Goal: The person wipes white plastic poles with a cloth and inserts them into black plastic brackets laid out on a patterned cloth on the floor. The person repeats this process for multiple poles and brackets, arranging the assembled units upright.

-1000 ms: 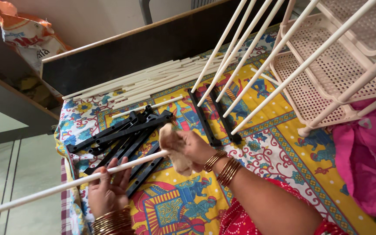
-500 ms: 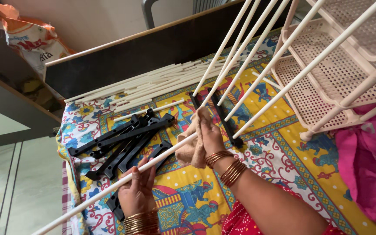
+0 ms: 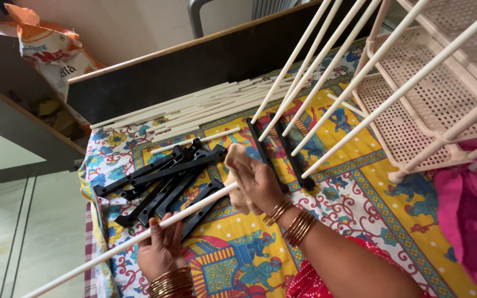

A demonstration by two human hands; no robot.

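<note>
Rod held between two hands over patterned cloth

Fingers of the right hand (image 3: 255, 182) were closed around a cloth pad wrapped on the upper end of a long white rod (image 3: 139, 238). The left hand (image 3: 161, 251) lay under the rod's middle with fingers loosely curled, supporting it rather than clamping it. The rod slanted from lower left up to the right hand, above a pile of black plastic bars (image 3: 167, 179) on the colourful printed sheet (image 3: 360, 193). More white rods (image 3: 194, 107) lay along the sheet's far edge. A cream perforated rack (image 3: 432, 105) stood at the right.
</note>
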